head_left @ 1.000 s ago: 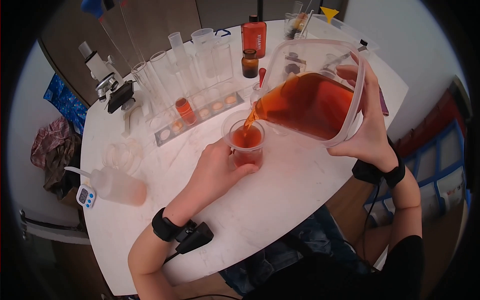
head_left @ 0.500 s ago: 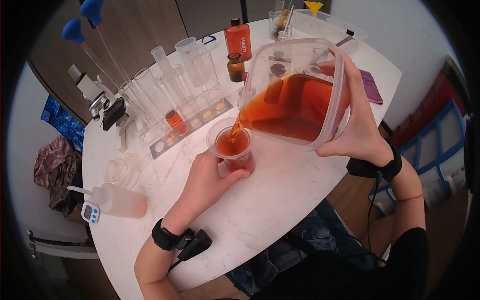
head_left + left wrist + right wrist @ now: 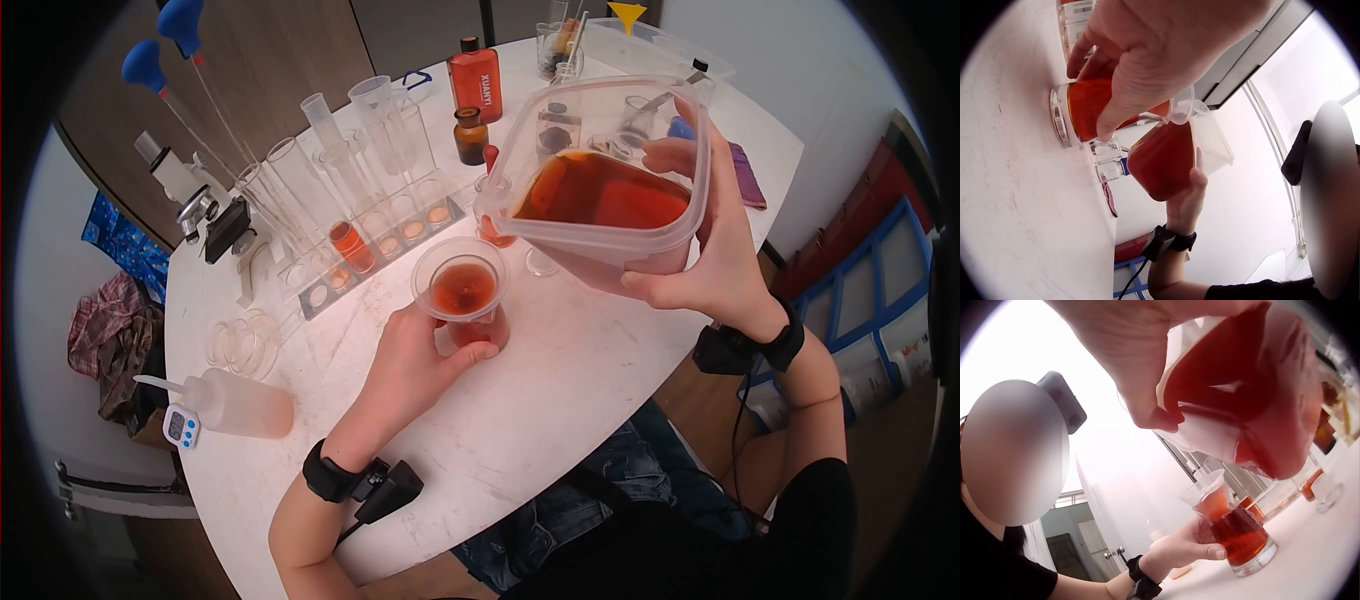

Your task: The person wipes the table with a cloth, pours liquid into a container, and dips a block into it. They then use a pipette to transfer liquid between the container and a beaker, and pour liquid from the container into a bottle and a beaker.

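Note:
My left hand (image 3: 405, 350) grips a clear glass (image 3: 485, 330) of red-orange liquid, its thumb on the near side. The glass has a thick base and a wide, clear, flared funnel-like top (image 3: 1213, 478). In the left wrist view the base (image 3: 1060, 119) sits right at the tabletop. My right hand (image 3: 735, 245) holds a translucent plastic tub (image 3: 610, 255) by its right side, up and right of the glass. The tub is tilted towards the glass, and dark red-orange liquid (image 3: 600, 195) pools inside below its rim. No stream runs between them.
Behind the glass stands a rack (image 3: 385, 250) of clear tubes, one holding red liquid. A small dropper bottle (image 3: 495, 230) is close under the tub's left corner. A squeeze bottle (image 3: 245, 400), timer (image 3: 181, 426), petri dishes (image 3: 240, 340) and microscope (image 3: 210, 205) line the left side.
Earlier, liquid poured from the tub's left corner into the glass. My right hand has tipped the tub back towards level, and the stream has stopped. My left hand keeps its hold.

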Demonstrator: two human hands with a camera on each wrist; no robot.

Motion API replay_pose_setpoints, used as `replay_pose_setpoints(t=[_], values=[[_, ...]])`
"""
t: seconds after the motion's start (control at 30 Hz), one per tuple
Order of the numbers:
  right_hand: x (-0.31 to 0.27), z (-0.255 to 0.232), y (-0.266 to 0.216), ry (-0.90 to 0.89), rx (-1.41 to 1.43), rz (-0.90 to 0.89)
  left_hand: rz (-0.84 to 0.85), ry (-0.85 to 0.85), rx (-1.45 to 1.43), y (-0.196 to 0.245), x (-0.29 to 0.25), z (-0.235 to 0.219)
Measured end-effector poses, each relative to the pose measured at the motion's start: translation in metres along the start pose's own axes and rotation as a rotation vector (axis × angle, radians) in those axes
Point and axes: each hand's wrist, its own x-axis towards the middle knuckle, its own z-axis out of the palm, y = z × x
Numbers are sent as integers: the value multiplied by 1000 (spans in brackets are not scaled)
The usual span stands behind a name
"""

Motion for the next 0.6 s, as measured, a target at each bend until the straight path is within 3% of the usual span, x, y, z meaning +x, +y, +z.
replay_pose_setpoints(t=[0.23,0.6], values=[[-2,-17,15,125,196,128,12,14,-6,2,-1,-1],[-21,-24,68,70,168,275,2,5,-7,11,0,-4]])
